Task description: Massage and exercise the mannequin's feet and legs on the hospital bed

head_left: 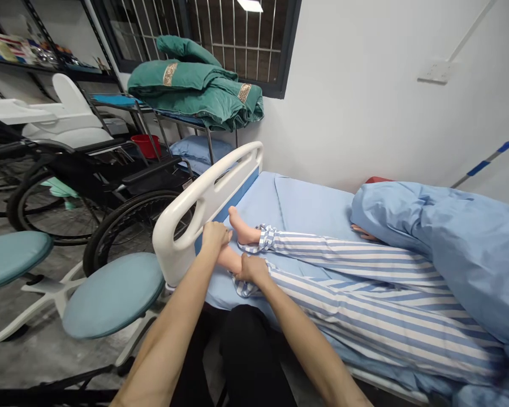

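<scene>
A figure in blue-and-white striped trousers [352, 294] lies on the bed, looking like a care mannequin. My left hand [214, 233] is closed around the toe end of its near foot [229, 259], close to the footboard. Around the ankle of that same foot, my right hand [253, 268] is closed, beside the trouser cuff. The toes and part of the ankle are hidden by my fingers. Just beyond, the far foot [242, 229] rests with toes up, untouched, its cuff [266, 237] gathered at the ankle.
A white footboard [173, 217] bounds the bed's left end. A blue quilt [458, 243] covers the figure's upper part. Left of the bed stand a wheelchair [123, 186] and a round stool [114, 294]. Folded green quilts [195, 90] lie on a rack under the barred window.
</scene>
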Motion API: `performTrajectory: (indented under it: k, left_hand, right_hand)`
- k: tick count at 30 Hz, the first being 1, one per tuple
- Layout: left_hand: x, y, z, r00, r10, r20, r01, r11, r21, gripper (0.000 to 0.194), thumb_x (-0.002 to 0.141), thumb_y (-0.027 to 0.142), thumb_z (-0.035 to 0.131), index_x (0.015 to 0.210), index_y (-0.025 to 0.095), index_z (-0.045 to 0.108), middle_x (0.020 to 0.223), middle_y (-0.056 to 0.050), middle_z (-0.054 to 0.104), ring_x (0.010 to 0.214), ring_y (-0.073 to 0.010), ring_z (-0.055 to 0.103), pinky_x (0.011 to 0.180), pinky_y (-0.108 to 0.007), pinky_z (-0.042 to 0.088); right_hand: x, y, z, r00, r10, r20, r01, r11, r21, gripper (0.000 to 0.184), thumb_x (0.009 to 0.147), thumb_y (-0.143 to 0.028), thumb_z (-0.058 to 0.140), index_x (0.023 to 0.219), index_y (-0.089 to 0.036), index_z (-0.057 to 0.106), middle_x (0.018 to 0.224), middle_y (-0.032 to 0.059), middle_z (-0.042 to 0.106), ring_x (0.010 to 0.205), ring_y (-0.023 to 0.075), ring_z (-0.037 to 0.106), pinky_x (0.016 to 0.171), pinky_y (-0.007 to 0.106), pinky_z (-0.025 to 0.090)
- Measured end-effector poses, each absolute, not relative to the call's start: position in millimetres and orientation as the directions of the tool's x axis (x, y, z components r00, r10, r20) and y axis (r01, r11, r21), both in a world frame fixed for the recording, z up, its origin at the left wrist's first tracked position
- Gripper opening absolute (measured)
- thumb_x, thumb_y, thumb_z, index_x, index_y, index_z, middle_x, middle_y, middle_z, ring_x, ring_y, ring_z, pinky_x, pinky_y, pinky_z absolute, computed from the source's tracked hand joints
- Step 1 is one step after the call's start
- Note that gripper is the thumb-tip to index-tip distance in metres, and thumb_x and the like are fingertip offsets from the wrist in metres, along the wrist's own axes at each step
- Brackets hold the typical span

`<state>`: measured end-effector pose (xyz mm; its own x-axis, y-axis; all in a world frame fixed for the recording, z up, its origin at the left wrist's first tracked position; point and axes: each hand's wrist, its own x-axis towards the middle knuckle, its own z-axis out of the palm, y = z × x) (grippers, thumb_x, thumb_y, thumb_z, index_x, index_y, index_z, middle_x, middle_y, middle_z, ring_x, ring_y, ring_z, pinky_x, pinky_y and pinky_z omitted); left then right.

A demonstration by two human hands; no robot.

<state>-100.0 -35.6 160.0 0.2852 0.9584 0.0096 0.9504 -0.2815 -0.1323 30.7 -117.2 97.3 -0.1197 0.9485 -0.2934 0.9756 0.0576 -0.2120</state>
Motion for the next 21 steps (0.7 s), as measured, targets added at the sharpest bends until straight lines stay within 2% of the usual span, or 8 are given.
performTrajectory:
  k: [2, 7, 11, 13, 17, 21]
  left_hand:
    - [-106, -42, 156, 0.209, 0.974, 0.089, 0.977, -0.204, -0.061, 0.048, 0.096, 0.029, 0.034, 0.104, 0.009, 0.077, 0.101, -0.023, 0.073, 0.098, -0.0315, 0.069, 0.079, -0.037, 0.046]
    - [-112, -56, 138, -0.107, 0.963, 0.248, 0.985, 0.069, 0.158, 0.053, 0.097, 0.029, 0.027, 0.102, 0.011, 0.077, 0.096, -0.02, 0.073, 0.094, -0.0301, 0.069, 0.076, -0.036, 0.046]
    - [-116, -67, 124, -0.253, 0.904, 0.344, 0.93, 0.13, 0.344, 0.049, 0.099, 0.034, 0.028, 0.097, 0.016, 0.074, 0.103, -0.014, 0.074, 0.091, -0.0252, 0.069, 0.073, -0.032, 0.045]
    - [-117, -73, 120, -0.283, 0.887, 0.365, 0.91, 0.129, 0.393, 0.046, 0.099, 0.04, 0.032, 0.097, 0.018, 0.072, 0.106, -0.012, 0.073, 0.092, -0.0242, 0.068, 0.073, -0.031, 0.044]
    - [-118, -80, 117, -0.268, 0.879, 0.395, 0.925, 0.12, 0.361, 0.048, 0.1, 0.045, 0.031, 0.1, 0.016, 0.07, 0.109, -0.014, 0.071, 0.091, -0.0243, 0.068, 0.071, -0.03, 0.044]
    - [-123, -82, 128, -0.162, 0.919, 0.359, 0.972, 0.087, 0.217, 0.052, 0.1, 0.038, 0.026, 0.107, 0.011, 0.069, 0.101, -0.019, 0.072, 0.088, -0.0274, 0.07, 0.068, -0.032, 0.046]
  right_hand:
    - [30, -120, 99, -0.108, 0.953, -0.282, 0.976, 0.049, -0.211, 0.068, 0.07, -0.049, 0.074, 0.124, -0.013, 0.057, 0.112, 0.0196, 0.071, 0.102, 0.0354, 0.069, 0.081, 0.039, 0.053]
    - [29, -126, 99, -0.103, 0.963, -0.249, 0.978, 0.053, -0.202, 0.064, 0.073, -0.051, 0.072, 0.123, -0.013, 0.057, 0.112, 0.0196, 0.072, 0.1, 0.034, 0.07, 0.079, 0.038, 0.053]
    - [30, -126, 98, -0.127, 0.962, -0.243, 0.977, 0.079, -0.196, 0.062, 0.072, -0.048, 0.072, 0.121, -0.013, 0.057, 0.111, 0.0183, 0.072, 0.1, 0.033, 0.07, 0.079, 0.037, 0.052]
    - [30, -125, 97, -0.13, 0.963, -0.237, 0.977, 0.084, -0.193, 0.062, 0.072, -0.047, 0.072, 0.121, -0.013, 0.057, 0.111, 0.0182, 0.072, 0.1, 0.0324, 0.07, 0.079, 0.036, 0.052]
    - [30, -126, 97, -0.129, 0.963, -0.238, 0.978, 0.084, -0.19, 0.062, 0.073, -0.049, 0.072, 0.121, -0.013, 0.057, 0.111, 0.0181, 0.072, 0.099, 0.0317, 0.07, 0.078, 0.035, 0.051]
    - [29, -128, 98, -0.125, 0.965, -0.232, 0.979, 0.082, -0.186, 0.064, 0.072, -0.049, 0.073, 0.122, -0.013, 0.057, 0.112, 0.018, 0.072, 0.101, 0.0312, 0.07, 0.078, 0.034, 0.051]
